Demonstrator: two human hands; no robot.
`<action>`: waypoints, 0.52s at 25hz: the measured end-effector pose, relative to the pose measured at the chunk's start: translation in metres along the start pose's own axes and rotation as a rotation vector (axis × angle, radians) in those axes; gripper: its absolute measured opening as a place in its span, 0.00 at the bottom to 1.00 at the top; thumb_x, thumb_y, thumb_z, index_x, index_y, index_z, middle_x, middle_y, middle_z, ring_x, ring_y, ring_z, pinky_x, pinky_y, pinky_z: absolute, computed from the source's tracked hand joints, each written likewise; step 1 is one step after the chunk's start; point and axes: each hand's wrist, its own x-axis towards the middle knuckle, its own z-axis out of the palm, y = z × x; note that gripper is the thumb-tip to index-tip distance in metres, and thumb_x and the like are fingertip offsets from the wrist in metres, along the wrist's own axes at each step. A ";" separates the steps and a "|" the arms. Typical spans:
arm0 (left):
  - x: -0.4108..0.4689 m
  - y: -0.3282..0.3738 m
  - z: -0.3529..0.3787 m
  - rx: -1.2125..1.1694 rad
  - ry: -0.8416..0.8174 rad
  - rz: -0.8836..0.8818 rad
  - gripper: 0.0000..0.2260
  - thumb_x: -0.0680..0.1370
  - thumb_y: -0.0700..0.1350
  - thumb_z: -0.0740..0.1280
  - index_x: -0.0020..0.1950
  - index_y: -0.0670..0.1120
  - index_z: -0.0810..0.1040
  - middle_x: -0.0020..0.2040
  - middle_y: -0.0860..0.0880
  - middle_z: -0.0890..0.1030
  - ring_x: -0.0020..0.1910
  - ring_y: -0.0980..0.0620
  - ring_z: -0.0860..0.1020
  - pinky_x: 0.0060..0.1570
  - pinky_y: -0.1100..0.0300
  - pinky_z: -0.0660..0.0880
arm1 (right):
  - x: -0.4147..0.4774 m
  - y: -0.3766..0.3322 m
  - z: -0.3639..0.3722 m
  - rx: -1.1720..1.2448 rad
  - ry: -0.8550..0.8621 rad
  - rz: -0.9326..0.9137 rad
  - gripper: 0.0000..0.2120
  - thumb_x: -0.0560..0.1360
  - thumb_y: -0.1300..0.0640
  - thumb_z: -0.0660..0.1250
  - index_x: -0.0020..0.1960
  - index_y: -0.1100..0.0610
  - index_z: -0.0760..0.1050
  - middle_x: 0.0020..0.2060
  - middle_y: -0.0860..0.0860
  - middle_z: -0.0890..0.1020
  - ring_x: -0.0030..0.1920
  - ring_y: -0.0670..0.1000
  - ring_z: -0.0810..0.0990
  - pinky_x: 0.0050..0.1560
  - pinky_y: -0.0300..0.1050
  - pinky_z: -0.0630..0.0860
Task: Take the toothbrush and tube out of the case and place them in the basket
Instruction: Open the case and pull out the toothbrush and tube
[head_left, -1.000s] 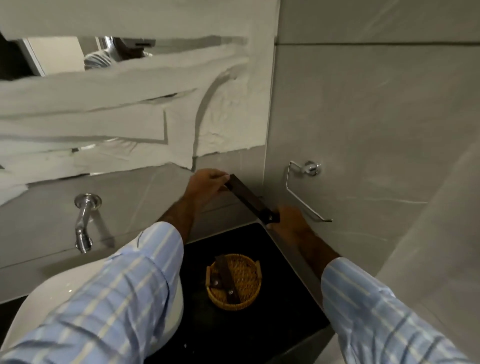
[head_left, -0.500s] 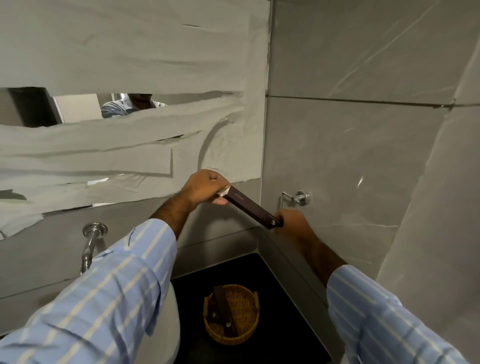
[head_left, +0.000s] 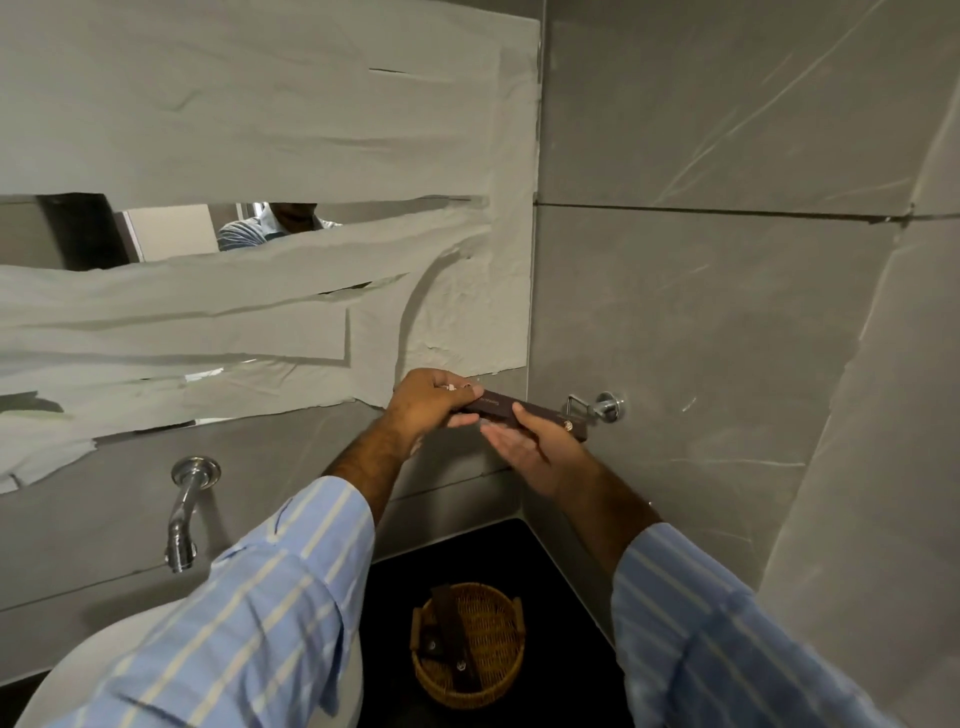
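1. Your left hand pinches the open end of the case; right hand cups it loosely underneath, fingers apart.
2. Extraction step: draw contents out, then lower to the basket on the counter's corner.

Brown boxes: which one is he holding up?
The long brown case, pinched in the left hand near the wall. The other dark boxes lie in the basket.

Case held above worktop, between both hands; basket on worktop below; tap left; holder right.
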 end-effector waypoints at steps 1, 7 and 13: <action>-0.001 -0.002 0.000 -0.071 -0.039 -0.012 0.11 0.77 0.37 0.71 0.56 0.32 0.80 0.54 0.32 0.83 0.46 0.44 0.87 0.44 0.57 0.85 | 0.004 0.000 0.004 0.061 0.023 -0.065 0.17 0.78 0.61 0.68 0.62 0.70 0.72 0.53 0.67 0.83 0.46 0.62 0.86 0.45 0.52 0.86; 0.001 -0.019 -0.002 0.023 0.130 0.025 0.12 0.76 0.33 0.68 0.59 0.43 0.77 0.56 0.39 0.82 0.49 0.44 0.84 0.52 0.48 0.83 | 0.007 -0.013 0.011 -0.005 0.033 -0.159 0.09 0.74 0.67 0.70 0.54 0.67 0.76 0.51 0.69 0.82 0.44 0.64 0.86 0.41 0.54 0.86; 0.002 -0.033 0.012 -0.432 0.215 -0.045 0.07 0.78 0.30 0.62 0.50 0.35 0.79 0.41 0.40 0.86 0.38 0.49 0.86 0.41 0.59 0.85 | 0.012 -0.022 0.027 -0.288 -0.003 -0.350 0.09 0.77 0.65 0.68 0.57 0.65 0.75 0.52 0.63 0.84 0.50 0.57 0.85 0.48 0.49 0.85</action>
